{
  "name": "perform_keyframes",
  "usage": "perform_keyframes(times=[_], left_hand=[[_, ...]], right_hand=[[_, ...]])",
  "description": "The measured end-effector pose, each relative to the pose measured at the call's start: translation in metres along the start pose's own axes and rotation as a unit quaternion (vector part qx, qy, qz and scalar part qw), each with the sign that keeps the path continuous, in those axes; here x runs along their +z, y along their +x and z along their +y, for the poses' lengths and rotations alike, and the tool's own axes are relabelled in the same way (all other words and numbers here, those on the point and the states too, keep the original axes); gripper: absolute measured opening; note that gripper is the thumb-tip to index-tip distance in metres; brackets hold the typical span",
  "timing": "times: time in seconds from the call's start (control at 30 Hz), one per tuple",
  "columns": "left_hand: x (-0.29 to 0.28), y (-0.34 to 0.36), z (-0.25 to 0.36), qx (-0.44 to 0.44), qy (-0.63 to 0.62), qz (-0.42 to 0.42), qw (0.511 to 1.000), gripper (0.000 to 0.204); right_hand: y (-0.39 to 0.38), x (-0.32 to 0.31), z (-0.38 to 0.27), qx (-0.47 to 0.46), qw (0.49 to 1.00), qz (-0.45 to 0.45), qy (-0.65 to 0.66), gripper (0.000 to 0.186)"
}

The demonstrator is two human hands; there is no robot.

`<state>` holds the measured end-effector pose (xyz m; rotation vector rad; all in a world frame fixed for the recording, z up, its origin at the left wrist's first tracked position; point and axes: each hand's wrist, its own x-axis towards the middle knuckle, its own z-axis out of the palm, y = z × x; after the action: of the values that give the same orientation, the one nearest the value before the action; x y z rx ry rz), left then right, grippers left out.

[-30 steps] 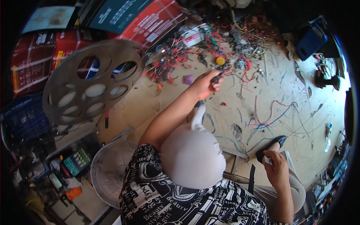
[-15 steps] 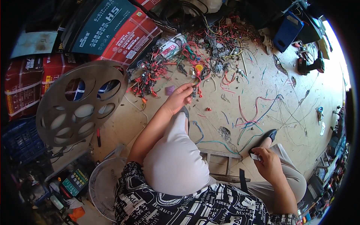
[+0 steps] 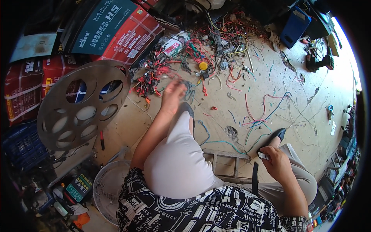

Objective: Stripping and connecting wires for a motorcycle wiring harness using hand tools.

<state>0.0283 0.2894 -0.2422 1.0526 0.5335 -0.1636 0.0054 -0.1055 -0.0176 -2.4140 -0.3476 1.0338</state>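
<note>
My left hand (image 3: 174,93) is out over the floor beyond my left knee, blurred by motion. Its fingers close on a small bunch of wires (image 3: 188,91) that shows as smeared dark and bluish loops. To its upper left lies a heap of red and black cut wires with connectors (image 3: 148,77). A round yellow piece (image 3: 203,66) sits among wires just beyond the hand. Over my right leg, my right hand (image 3: 279,166) grips a small flat silver-and-black tool (image 3: 264,155); its kind is not clear.
Loose wires (image 3: 266,116) and a large tangled pile (image 3: 228,42) cover the floor ahead. At left stand a metal disc with round holes (image 3: 87,116), red boxes (image 3: 127,42) and a clear bucket (image 3: 108,185). A wooden stool frame (image 3: 224,154) is between my legs; a cordless drill (image 3: 320,63) lies at far right.
My left hand has moved left and slightly nearer the wire heap, away from the yellow piece, with the wires in its fingers. My right hand has barely shifted.
</note>
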Motion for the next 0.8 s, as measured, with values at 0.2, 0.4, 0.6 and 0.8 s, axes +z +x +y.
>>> perform_keyframes(times=[0.2,0.4,0.6,0.8], left_hand=[[-0.022,0.005,0.008,0.089,-0.147,0.292,0.941,0.062],[-0.028,0.026,-0.051,0.064,0.037,0.331,0.941,0.07],[-0.055,0.051,-0.059,0.057,0.331,0.198,0.921,0.033],[-0.023,0.031,-0.079,0.104,0.627,0.097,0.766,0.042]], right_hand=[[-0.001,0.001,0.002,0.004,1.0,0.006,0.006,0.026],[0.004,0.005,0.003,-0.002,1.0,0.003,0.0,0.025],[0.006,0.003,-0.001,0.013,1.0,-0.011,0.007,0.023],[0.006,0.003,-0.003,0.004,1.0,0.001,-0.011,0.024]])
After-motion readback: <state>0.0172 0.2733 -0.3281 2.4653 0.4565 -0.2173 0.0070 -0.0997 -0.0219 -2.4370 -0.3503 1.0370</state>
